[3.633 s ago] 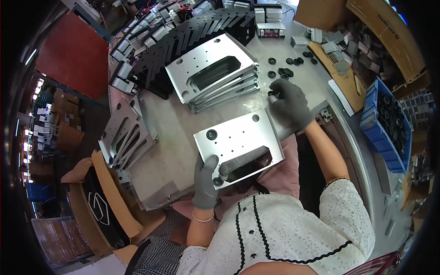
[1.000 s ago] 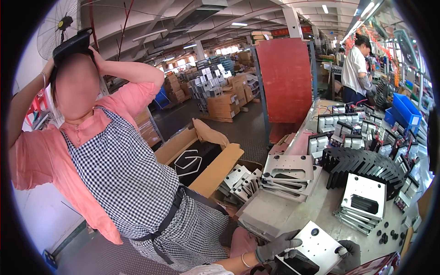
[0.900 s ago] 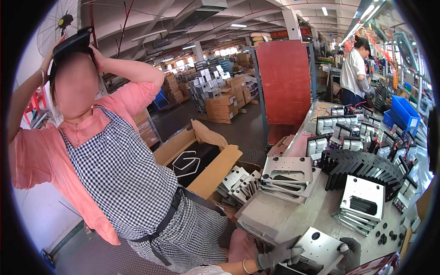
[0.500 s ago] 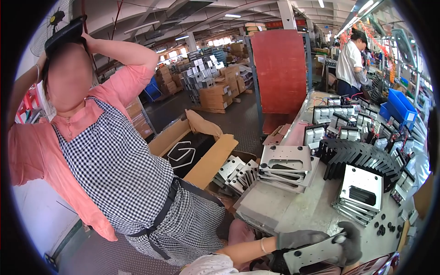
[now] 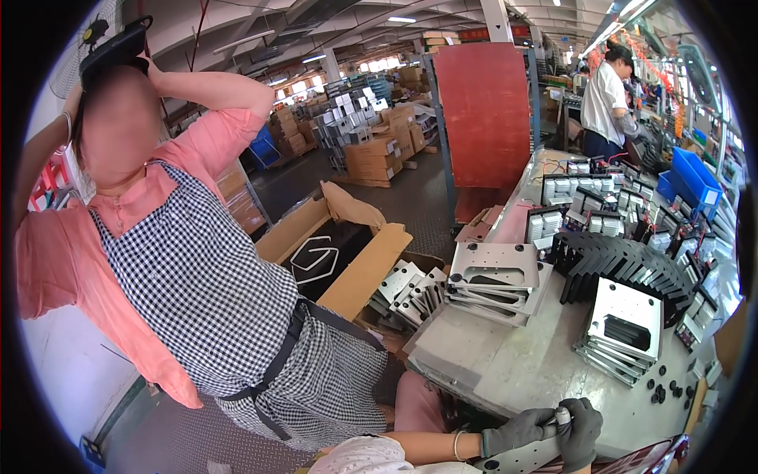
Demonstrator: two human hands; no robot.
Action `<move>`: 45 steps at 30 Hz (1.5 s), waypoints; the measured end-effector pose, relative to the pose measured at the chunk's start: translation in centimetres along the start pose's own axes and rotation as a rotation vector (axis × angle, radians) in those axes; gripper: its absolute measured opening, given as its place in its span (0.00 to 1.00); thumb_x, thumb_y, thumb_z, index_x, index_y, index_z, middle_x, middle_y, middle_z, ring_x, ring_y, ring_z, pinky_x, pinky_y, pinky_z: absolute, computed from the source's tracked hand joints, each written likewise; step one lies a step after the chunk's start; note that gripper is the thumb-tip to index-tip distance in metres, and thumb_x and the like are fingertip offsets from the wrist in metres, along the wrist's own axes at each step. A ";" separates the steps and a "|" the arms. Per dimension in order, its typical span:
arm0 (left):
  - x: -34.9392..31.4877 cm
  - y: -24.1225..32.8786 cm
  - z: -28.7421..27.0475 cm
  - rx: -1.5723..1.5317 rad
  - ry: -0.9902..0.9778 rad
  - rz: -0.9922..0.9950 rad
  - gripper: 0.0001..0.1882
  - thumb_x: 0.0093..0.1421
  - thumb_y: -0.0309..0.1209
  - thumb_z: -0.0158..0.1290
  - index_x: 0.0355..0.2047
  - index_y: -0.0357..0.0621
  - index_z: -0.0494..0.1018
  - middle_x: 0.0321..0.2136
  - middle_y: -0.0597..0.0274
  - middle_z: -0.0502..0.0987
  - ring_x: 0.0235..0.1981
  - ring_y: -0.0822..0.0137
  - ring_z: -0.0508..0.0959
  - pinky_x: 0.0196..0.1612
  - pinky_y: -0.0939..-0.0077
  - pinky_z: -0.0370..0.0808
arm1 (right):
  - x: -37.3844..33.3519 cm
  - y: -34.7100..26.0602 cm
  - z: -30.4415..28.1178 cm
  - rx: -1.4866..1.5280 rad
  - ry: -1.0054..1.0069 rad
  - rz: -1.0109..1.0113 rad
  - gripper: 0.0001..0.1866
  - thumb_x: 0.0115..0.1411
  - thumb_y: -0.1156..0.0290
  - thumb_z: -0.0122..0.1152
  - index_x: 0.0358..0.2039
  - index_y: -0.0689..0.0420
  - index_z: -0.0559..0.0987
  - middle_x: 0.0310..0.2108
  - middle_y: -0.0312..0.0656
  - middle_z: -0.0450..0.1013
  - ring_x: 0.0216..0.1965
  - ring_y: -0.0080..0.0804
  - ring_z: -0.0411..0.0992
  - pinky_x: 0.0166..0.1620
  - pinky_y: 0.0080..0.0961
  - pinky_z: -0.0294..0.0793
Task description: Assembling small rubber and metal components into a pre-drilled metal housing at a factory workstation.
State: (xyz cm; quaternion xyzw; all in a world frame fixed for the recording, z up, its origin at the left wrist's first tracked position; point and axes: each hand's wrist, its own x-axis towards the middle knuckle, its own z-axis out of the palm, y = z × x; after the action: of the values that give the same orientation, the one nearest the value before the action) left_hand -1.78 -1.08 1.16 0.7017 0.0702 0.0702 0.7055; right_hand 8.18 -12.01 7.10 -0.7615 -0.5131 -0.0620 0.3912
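Observation:
At the lower right, my left hand (image 5: 517,430), in a dark grey glove, is closed on a silver metal bracket (image 5: 525,457) with small holes and a black round foot. My right hand (image 5: 581,434), gloved too, is curled around its other end, close beside the left. A small pale round piece (image 5: 562,415) shows between the hands; I cannot tell what it is. The lower part of the bracket is cut off by the frame. On the bench ahead stands a stack of similar silver brackets (image 5: 628,316), beside loose black rubber feet (image 5: 659,393).
Another bracket stack (image 5: 493,272) and a curved row of black plates (image 5: 624,265) lie on the bench (image 5: 489,359). Behind are heat-sink assemblies (image 5: 572,189) and a blue bin (image 5: 695,182). A person in a checked apron (image 5: 197,292) stands at left, hands at their head, beside an open carton (image 5: 367,268).
My right hand has moved left and down, closer to my left hand. The bracket has dropped lower and shows less. The person at left keeps both hands raised.

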 end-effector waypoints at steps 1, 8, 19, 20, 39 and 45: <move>-0.4 0.2 0.2 -0.011 0.051 -0.017 0.17 0.65 0.39 0.52 0.46 0.37 0.70 0.32 0.61 0.76 0.35 0.73 0.72 0.41 0.74 0.71 | -0.2 0.0 0.0 0.039 -0.034 -0.030 0.17 0.62 0.58 0.53 0.26 0.59 0.76 0.22 0.48 0.71 0.23 0.48 0.70 0.27 0.38 0.66; -1.7 0.4 0.6 -0.120 0.082 -0.085 0.19 0.64 0.38 0.53 0.48 0.38 0.71 0.33 0.58 0.79 0.36 0.72 0.76 0.43 0.74 0.73 | -1.1 1.8 -0.1 0.033 -0.294 -0.011 0.09 0.62 0.65 0.60 0.40 0.54 0.78 0.35 0.48 0.76 0.33 0.42 0.76 0.37 0.33 0.75; -1.2 0.9 0.9 -0.169 0.003 -0.066 0.19 0.64 0.38 0.52 0.50 0.38 0.70 0.36 0.59 0.79 0.40 0.72 0.75 0.44 0.72 0.73 | -1.1 0.5 -0.3 0.217 -0.043 0.088 0.15 0.60 0.63 0.57 0.25 0.62 0.75 0.22 0.49 0.71 0.23 0.45 0.71 0.27 0.34 0.67; -1.2 1.0 0.7 -0.169 0.002 -0.067 0.19 0.64 0.38 0.52 0.50 0.38 0.70 0.36 0.59 0.79 0.40 0.72 0.75 0.44 0.72 0.73 | -1.2 0.5 -0.2 0.237 -0.034 0.094 0.14 0.60 0.64 0.58 0.25 0.63 0.75 0.22 0.49 0.71 0.23 0.45 0.71 0.27 0.34 0.67; -1.0 2.5 1.0 0.199 0.045 -0.069 0.19 0.63 0.41 0.53 0.42 0.34 0.74 0.26 0.51 0.78 0.29 0.66 0.76 0.36 0.67 0.72 | -0.6 -0.2 -1.5 0.235 -0.014 0.076 0.17 0.60 0.59 0.58 0.25 0.62 0.74 0.21 0.47 0.71 0.22 0.42 0.70 0.27 0.32 0.66; -1.2 2.2 1.4 0.185 0.081 -0.054 0.20 0.61 0.42 0.56 0.41 0.35 0.74 0.27 0.49 0.77 0.29 0.66 0.77 0.35 0.67 0.73 | -1.3 0.6 -1.4 0.270 -0.031 0.118 0.19 0.59 0.57 0.60 0.25 0.62 0.74 0.22 0.47 0.71 0.23 0.42 0.71 0.27 0.32 0.67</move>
State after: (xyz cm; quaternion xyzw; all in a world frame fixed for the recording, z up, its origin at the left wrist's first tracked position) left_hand -2.67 -2.69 3.39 0.7583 0.1238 0.0724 0.6360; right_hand 8.48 -13.94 7.10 -0.7316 -0.4773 0.0424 0.4850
